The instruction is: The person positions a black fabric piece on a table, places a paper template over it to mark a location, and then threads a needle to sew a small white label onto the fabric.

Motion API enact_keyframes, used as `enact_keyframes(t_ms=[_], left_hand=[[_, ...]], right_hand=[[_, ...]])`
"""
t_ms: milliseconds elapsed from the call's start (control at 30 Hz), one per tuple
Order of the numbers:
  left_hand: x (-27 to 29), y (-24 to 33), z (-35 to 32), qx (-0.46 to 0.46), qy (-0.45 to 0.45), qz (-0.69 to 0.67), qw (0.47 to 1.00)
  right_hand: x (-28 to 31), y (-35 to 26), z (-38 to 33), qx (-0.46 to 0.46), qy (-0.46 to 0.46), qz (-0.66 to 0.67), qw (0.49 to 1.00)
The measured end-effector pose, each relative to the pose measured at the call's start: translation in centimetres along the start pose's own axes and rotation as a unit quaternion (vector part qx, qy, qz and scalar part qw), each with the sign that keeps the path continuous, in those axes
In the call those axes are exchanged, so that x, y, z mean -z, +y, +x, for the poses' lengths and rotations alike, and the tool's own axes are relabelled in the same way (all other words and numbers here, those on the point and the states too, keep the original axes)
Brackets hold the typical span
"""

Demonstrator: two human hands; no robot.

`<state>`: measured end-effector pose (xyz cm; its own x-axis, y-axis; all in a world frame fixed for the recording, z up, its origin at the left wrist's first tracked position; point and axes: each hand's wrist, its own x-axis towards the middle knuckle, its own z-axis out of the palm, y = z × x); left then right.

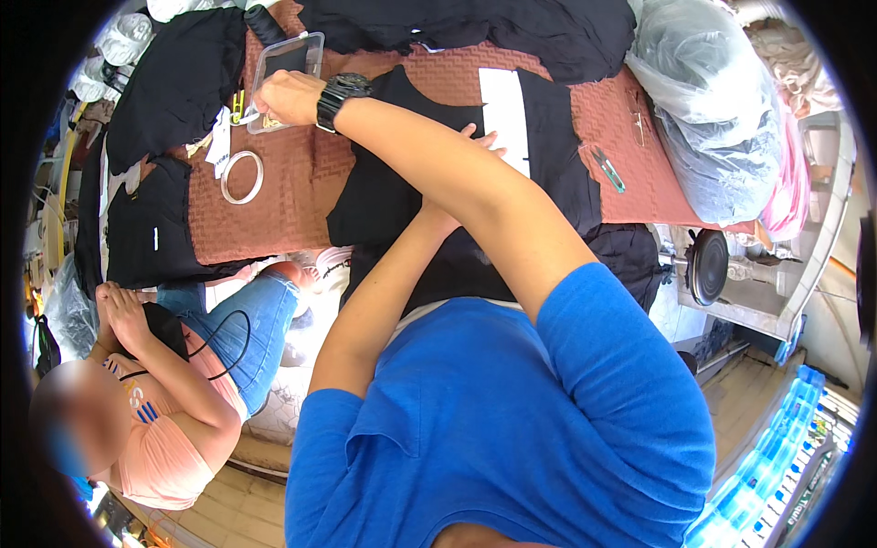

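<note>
My right hand (288, 96), with a black watch on its wrist, reaches across to the far left. Its fingers curl down at the near edge of a clear plastic box (290, 57) holding small yellowish bits. Whether it pinches anything is hidden. My left hand (482, 140) lies flat on a black garment (393, 196) spread on the brown woven table cover (283, 205). Only its fingertips show behind my right forearm. A white rectangular panel (504, 119) lies on the garment next to those fingertips.
A clear tape ring (242, 176) lies left of the garment, and green thread snips (607, 171) to its right. Black cloth piles (174, 78) line the far and left edges. Plastic bags (722, 128) are heaped at the right. Another person (174, 402) sits at the lower left.
</note>
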<state>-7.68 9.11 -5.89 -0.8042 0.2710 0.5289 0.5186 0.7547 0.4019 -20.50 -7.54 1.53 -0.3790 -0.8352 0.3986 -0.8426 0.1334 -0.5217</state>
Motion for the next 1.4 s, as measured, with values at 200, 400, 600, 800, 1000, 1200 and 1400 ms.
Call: enact_keyframes(t_ms=[200, 400, 600, 800, 1000, 1200, 1400], left_hand=[[-0.3, 0.0, -0.3, 0.044, -0.035, -0.023, 0.998], [0.5, 0.8, 0.3, 0.078, -0.058, -0.045, 0.994], [1.2, 1.4, 0.7, 0.069, -0.101, 0.039, 0.992], [1.6, 1.8, 1.1, 0.052, -0.081, 0.041, 0.995], [1.3, 1.6, 1.0, 0.058, -0.098, 0.044, 0.993], [1.4, 1.8, 1.0, 0.059, -0.100, 0.045, 0.992], [1.3, 1.8, 1.1, 0.053, -0.099, 0.046, 0.993]], right_hand=[[7.5, -5.3, -9.0, 0.024, 0.147, 0.167, 0.975], [13.5, -5.5, -21.7, -0.198, 0.122, 0.283, 0.930], [15.9, -3.3, -30.2, -0.321, 0.182, 0.332, 0.868], [16.1, -2.3, -32.4, -0.324, 0.221, 0.361, 0.846], [16.0, -1.5, -32.8, -0.318, 0.224, 0.366, 0.846], [16.4, -1.3, -33.2, -0.319, 0.212, 0.374, 0.845], [16.6, -1.3, -33.6, -0.314, 0.214, 0.404, 0.832]])
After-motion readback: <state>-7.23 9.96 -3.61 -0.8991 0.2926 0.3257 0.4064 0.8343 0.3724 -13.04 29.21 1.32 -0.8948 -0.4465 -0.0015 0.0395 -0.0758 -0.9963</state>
